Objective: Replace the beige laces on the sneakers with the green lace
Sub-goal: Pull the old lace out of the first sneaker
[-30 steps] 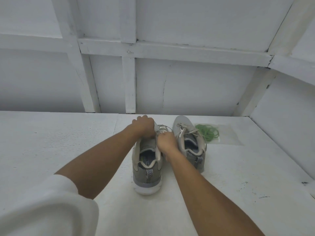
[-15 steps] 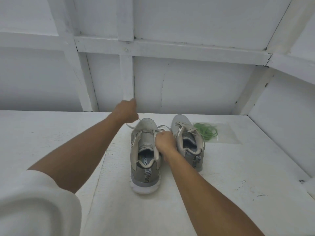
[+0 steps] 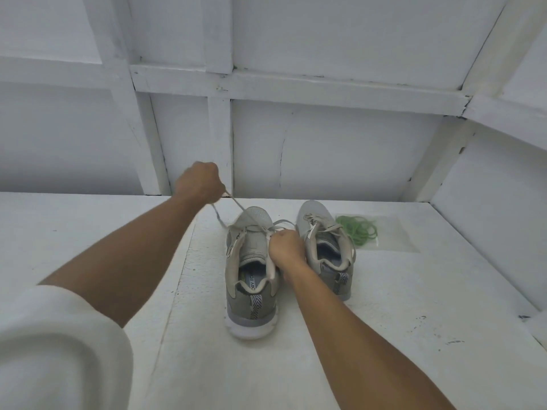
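Sneakers stand side by side, heels toward me, on my white worktop [image 3: 384,335] boxed in by white panelled walls [image 3: 340,149]: the left sneaker [image 3: 251,279] nearer, the right sneaker [image 3: 325,247] beyond it. Just beside that one lies the green lace [image 3: 356,230], coiled on a clear bag [image 3: 393,235]. My left hand [image 3: 199,182] is raised over the far edge, fist closed on a strand of the beige lace [image 3: 236,207] drawn taut. My right hand [image 3: 286,246] pinches the left sneaker's collar.
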A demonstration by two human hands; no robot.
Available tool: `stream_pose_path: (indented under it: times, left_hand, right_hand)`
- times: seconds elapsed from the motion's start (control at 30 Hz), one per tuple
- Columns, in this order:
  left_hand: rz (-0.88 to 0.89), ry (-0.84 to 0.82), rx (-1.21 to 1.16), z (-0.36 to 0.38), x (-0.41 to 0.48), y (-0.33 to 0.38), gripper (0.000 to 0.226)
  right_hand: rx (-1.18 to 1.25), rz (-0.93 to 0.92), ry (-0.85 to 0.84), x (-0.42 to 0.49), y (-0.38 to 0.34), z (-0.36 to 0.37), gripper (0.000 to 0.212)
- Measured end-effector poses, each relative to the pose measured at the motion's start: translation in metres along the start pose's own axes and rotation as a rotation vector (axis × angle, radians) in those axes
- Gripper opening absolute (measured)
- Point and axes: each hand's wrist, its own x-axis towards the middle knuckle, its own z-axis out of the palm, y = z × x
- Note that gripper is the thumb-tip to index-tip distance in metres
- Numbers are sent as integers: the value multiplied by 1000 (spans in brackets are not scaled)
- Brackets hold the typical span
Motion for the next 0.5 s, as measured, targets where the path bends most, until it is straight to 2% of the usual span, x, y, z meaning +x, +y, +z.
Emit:
stream_pose_path:
  times: [0.1, 0.17, 0.23, 0.3, 0.4, 0.5]
  left_hand:
    - [-4, -22, -43, -2, 1, -1, 32]
    - [124, -137, -133, 8, -9, 15, 39]
    - [276, -275, -134, 22, -27, 38, 32]
    - [340, -368, -72, 36, -41, 55, 26]
    - [307, -386, -24, 47, -41, 58, 25]
    - [220, -289, 23, 29, -29, 43, 24]
  right_hand:
    - [4, 10, -3, -1, 0, -1, 31]
    - [13, 15, -8, -2, 0, -1, 31]
    - [2, 23, -22, -3, -2, -2, 32]
    - [-18, 6, -14, -4, -4, -3, 32]
    - [-27, -8, -13, -4, -1, -4, 31]
    - [-26, 1, -1, -3, -1, -2, 32]
